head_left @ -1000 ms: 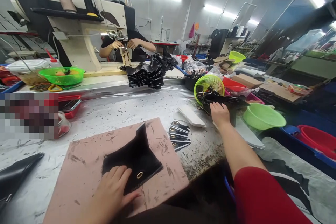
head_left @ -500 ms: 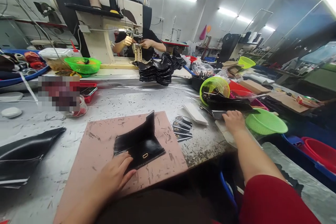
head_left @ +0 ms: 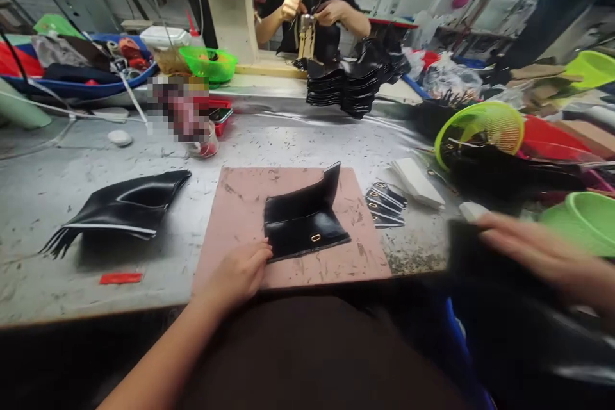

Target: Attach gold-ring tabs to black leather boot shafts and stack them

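A folded black leather piece (head_left: 307, 227) with a gold-rimmed oval eyelet lies on the pink board (head_left: 230, 205), one flap raised. At its lower left corner is my left hand (head_left: 245, 267), fingers drawn together on the edge. On the right, my right hand (head_left: 533, 253) is smeared by motion and grips another black leather piece (head_left: 509, 307), which hangs below the table edge. A pale end (head_left: 473, 211) shows by its fingertips; I cannot tell what it is. Several small black tabs with eyelets (head_left: 387, 205) lie fanned out right of the board.
A stack of black leather (head_left: 115, 208) and a red strip (head_left: 121, 278) lie left. White strips (head_left: 417, 184), a yellow basket (head_left: 516, 131) and a green basket (head_left: 583, 221) stand right. Across the table, a co-worker's hands (head_left: 312, 11) work at a sewing machine (head_left: 306, 38).
The view has swung left and down. My right hand has come back from beside the baskets with a black leather piece. My left hand has slid to the corner of the folded piece.
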Demonstrator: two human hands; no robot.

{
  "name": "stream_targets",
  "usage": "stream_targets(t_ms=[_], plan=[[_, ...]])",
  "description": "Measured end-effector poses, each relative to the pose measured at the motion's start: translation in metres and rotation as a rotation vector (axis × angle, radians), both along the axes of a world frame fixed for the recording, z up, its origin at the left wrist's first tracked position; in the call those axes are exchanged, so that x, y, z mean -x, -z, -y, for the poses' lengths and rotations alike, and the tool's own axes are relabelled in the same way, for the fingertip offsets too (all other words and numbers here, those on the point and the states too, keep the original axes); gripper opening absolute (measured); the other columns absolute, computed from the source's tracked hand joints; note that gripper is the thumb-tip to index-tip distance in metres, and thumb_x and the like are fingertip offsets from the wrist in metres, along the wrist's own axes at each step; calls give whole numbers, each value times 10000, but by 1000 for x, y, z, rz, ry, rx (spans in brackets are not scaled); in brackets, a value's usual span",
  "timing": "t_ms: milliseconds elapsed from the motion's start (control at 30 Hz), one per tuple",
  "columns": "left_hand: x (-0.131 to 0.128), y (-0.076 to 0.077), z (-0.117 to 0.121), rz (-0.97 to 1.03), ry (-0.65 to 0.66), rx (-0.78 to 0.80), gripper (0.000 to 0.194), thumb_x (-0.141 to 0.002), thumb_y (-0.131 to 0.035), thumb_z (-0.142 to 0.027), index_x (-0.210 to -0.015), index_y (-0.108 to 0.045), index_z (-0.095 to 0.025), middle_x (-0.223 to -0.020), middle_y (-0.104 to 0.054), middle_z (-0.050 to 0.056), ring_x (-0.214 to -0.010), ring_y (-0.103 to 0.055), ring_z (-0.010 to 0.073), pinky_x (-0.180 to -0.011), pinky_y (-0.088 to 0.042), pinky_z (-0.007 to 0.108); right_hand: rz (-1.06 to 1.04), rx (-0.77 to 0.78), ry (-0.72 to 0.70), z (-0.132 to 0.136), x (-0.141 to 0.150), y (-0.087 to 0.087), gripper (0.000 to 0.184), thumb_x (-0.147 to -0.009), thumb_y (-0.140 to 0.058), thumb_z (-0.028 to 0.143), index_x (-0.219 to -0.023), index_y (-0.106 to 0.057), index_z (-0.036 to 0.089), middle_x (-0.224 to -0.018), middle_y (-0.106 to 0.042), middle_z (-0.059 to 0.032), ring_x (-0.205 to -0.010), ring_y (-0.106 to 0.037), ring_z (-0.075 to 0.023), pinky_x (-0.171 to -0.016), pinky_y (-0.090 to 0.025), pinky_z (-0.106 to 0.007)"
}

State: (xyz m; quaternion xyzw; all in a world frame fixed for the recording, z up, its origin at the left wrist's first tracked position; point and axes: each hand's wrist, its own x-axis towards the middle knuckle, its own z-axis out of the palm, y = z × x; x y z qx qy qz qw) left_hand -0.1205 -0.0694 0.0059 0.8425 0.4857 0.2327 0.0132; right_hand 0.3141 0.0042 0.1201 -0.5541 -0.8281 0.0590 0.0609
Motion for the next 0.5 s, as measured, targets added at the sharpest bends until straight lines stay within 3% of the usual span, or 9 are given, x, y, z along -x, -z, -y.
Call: stream_targets(t_ms=[67, 133, 200, 267, 400, 500], plan=[[2, -1, 1, 38, 8, 45, 246, -848, -343, -138, -884, -586, -140, -956, -666, 101, -941, -615, 184, -793, -522, 314, -148, 403, -325, 3, 71, 19, 443, -894, -223, 525, -825, -557, 243, -792, -616, -59, -716, -567, -154, -654, -447, -260], [4, -1, 3, 67, 23, 93, 227, -833, -352, -123, -857, -577, -146, -972, -662, 95, -947, -610, 185, -790, -521, 320, -228, 542, -538, 3, 138, 39, 365, -926, -227, 401, -858, -527, 204, -888, -588, -64, -816, -553, -148, -752, -441, -270], [7, -2, 5, 83, 41, 134, 213, -811, -363, -103, -852, -567, -150, -997, -656, 90, -967, -599, 184, -797, -516, 319, -179, 507, -636, 4, 188, 56, 294, -925, -278, 335, -873, -528, 190, -1005, -547, -60, -812, -544, -135, -742, -433, -265], [10, -1, 10, 78, 68, 144, 228, -782, -366, -73, -881, -560, -143, -1026, -649, 92, -983, -589, 184, -814, -506, 319, -44, 403, -660, 5, 219, 70, 248, -916, -333, 320, -888, -545, 195, -1050, -522, -44, -720, -537, -114, -653, -416, -245], [19, 6, 23, 27, 96, 21, 258, -758, -376, -47, -918, -568, -113, -1026, -644, 115, -942, -592, 201, -777, -500, 322, 172, 214, -653, 13, 243, 85, 261, -909, -364, 362, -874, -577, 216, -992, -527, -24, -562, -479, -79, -496, -298, -214], [24, 12, 34, -19, 178, -83, 271, -805, -404, -77, -1015, -571, -115, -1039, -649, 97, -918, -585, 208, -730, -484, 318, 237, 166, -623, 20, 250, 89, 285, -916, -339, 368, -873, -583, 228, -960, -530, -25, -532, -456, -77, -445, -213, -214]])
